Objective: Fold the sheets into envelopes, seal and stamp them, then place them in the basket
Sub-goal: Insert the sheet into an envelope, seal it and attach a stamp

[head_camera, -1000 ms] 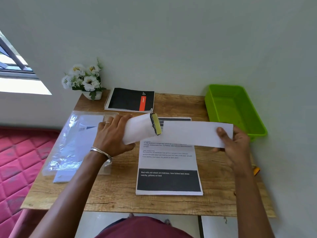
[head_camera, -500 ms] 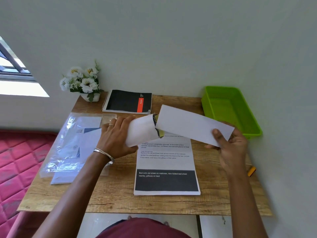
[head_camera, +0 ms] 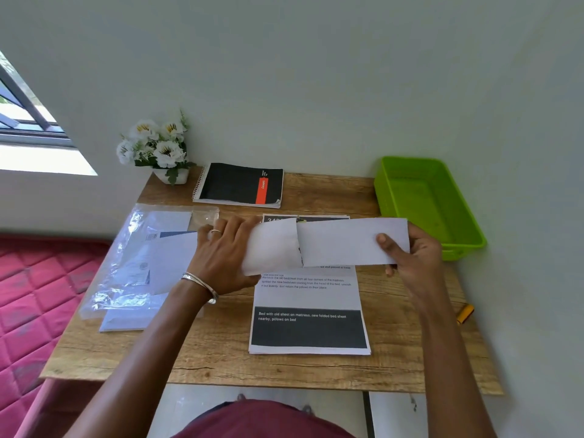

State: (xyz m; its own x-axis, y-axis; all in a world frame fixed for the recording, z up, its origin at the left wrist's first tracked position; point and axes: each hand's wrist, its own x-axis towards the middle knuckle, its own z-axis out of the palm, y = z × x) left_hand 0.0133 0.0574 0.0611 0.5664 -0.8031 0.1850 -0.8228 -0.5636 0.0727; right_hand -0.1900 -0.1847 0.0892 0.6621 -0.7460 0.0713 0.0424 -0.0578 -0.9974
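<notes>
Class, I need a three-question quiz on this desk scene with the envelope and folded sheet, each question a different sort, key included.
1. True or false: the green basket holds envelopes.
2. Which hand grips the folded sheet: A left hand, B right hand?
3. Fill in: the printed stack lies on the ____.

Key: 1 false, it looks empty; 2 B, the left holds the envelope; 3 table.

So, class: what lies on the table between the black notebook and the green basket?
In the head view, only bare wooden table lies between the black notebook and the green basket; nothing stands in that stretch.
</notes>
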